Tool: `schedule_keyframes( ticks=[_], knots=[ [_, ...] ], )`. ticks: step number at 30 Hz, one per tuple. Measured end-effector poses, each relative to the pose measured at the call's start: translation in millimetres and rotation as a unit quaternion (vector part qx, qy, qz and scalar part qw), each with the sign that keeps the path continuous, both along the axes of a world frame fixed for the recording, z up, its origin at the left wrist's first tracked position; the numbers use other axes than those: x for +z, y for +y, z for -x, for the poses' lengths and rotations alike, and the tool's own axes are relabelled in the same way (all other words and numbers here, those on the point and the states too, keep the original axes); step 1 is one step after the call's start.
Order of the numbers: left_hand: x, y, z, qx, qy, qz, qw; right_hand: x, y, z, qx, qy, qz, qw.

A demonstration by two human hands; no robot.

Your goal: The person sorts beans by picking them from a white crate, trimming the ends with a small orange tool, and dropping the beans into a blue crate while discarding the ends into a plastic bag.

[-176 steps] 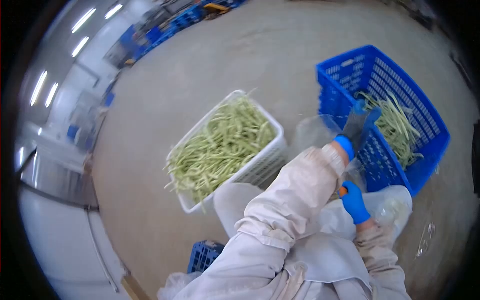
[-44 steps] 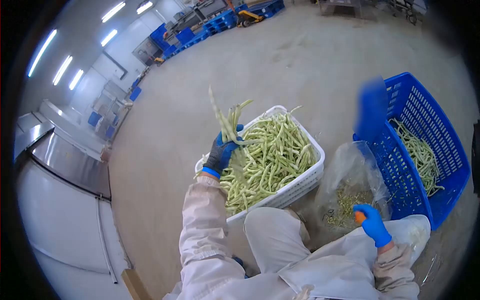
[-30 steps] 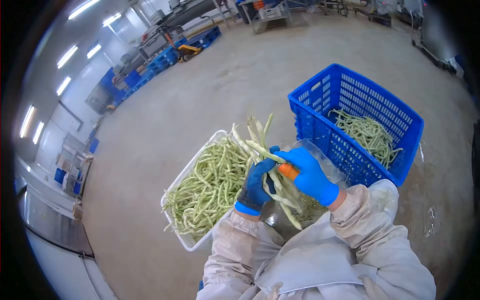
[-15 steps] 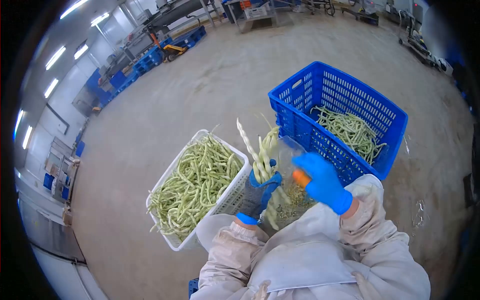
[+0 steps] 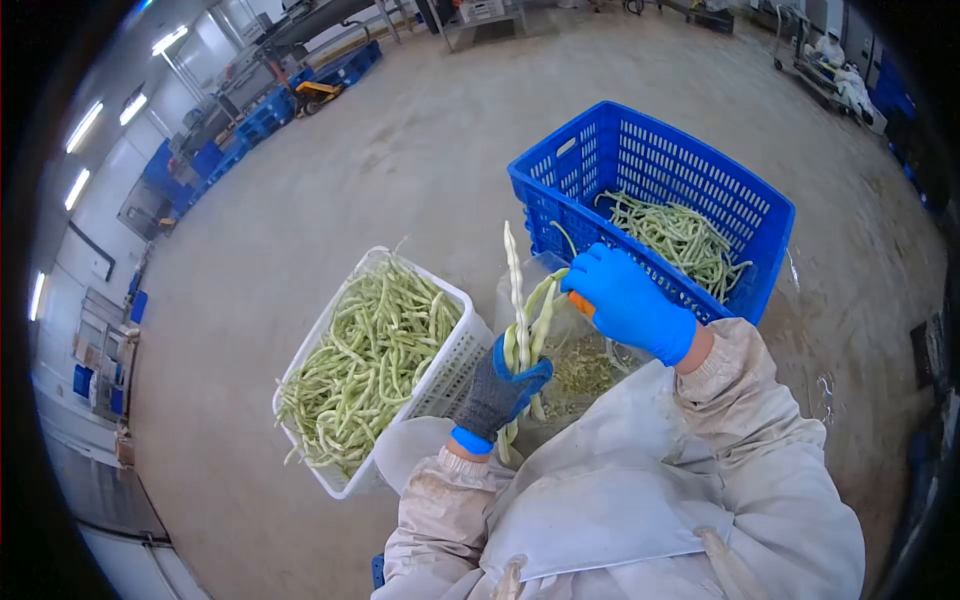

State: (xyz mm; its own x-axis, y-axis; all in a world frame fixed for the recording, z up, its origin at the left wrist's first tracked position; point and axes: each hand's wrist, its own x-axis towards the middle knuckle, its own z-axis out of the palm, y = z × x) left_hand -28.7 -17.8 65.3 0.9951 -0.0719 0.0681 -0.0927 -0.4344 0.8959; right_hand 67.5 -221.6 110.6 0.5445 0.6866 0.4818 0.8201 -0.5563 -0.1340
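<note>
Several long pale green beans (image 5: 522, 335) are in the grip of my left hand (image 5: 500, 390), which wears a grey and blue glove. My right hand (image 5: 628, 305), in a blue glove, is closed on a small orange-handled tool (image 5: 581, 304) at the upper part of the beans. The tool's working end cannot be made out. Left of my hands stands a white crate (image 5: 455, 362) heaped with green beans (image 5: 370, 360). Beyond my right hand a blue crate (image 5: 700, 165) holds a smaller pile of beans (image 5: 680, 235).
A clear plastic-lined container with small green trimmings (image 5: 580, 372) lies below my hands, between the crates. Farther off are a yellow pallet jack (image 5: 316, 95), blue pallets (image 5: 262, 118), a metal table and, at the upper right, a cart (image 5: 825, 80).
My right hand has moved left and up to the beans in my left hand. My left hand has turned so its grey glove back shows. The view has shifted slightly.
</note>
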Motion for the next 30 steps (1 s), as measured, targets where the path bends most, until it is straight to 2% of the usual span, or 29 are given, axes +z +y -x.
schedule_keyframes(
  ticks=[4, 6, 7, 8, 9, 10, 12, 13, 14, 15, 16, 17, 19, 21, 22, 23, 25, 28, 30],
  knots=[
    [4, -9, -3, 0.018, 0.024, -0.008, 1.0, -24, 8, 4, -0.066, -0.007, -0.034, 0.997],
    [0, -17, -5, 0.028, 0.024, 0.002, 0.999, -58, 13, -6, -0.132, 0.01, -0.17, 0.977],
    [-2, -22, -7, 0.026, 0.015, 0.014, 0.999, -74, 16, -12, -0.132, 0.009, -0.169, 0.977],
    [-5, -26, -9, 0.024, 0.005, 0.026, 0.999, -90, 18, -18, -0.189, 0.133, -0.281, 0.932],
    [-10, -30, -8, 0.023, 0.006, 0.027, 0.999, -104, 18, -22, -0.241, 0.254, -0.383, 0.855],
    [-14, -32, -5, 0.025, 0.013, 0.039, 0.999, -117, 18, -26, -0.243, 0.255, -0.384, 0.854],
    [-20, -30, -4, 0.023, 0.019, 0.049, 0.998, -132, 16, -32, -0.151, 0.308, -0.473, 0.811],
    [-22, -30, -4, 0.028, 0.05, 0.136, 0.989, -124, 11, -30, -0.152, 0.309, -0.472, 0.812],
    [-24, -29, -2, 0.035, 0.081, 0.222, 0.971, -104, 5, -25, -0.101, 0.35, -0.453, 0.814],
    [-25, -24, -1, 0.037, 0.082, 0.224, 0.971, -88, 0, -20, -0.049, 0.389, -0.433, 0.812],
    [-24, -18, -1, 0.034, 0.085, 0.228, 0.969, -80, -6, -19, -0.041, 0.391, -0.388, 0.834],
    [-25, -12, -1, 0.03, 0.088, 0.232, 0.968, -71, -11, -16, -0.04, 0.392, -0.385, 0.834],
    [-29, -7, -2, 0.032, 0.091, 0.238, 0.966, -58, -20, -11, -0.003, 0.351, -0.227, 0.909],
    [-29, -6, -1, 0.045, -0.012, 0.08, 0.996, -57, -23, -10, -0.004, 0.395, -0.197, 0.897],
    [-30, -5, 0, 0.043, -0.01, 0.081, 0.996, -58, -24, -10, -0.003, 0.438, -0.167, 0.883],
    [-32, -5, 0, 0.036, -0.04, 0.008, 0.999, -58, -24, -8, -0.004, 0.439, -0.167, 0.883],
    [-35, -4, 0, 0.021, -0.099, -0.137, 0.985, -60, -22, -6, -0.044, 0.583, -0.226, 0.779],
    [-35, -8, 5, 0.032, -0.106, -0.16, 0.981, -75, -23, -11, -0.042, 0.616, -0.232, 0.752],
    [-36, -9, 6, 0.028, -0.109, -0.168, 0.979, -79, -22, -10, -0.052, 0.615, -0.222, 0.755]
  ],
)
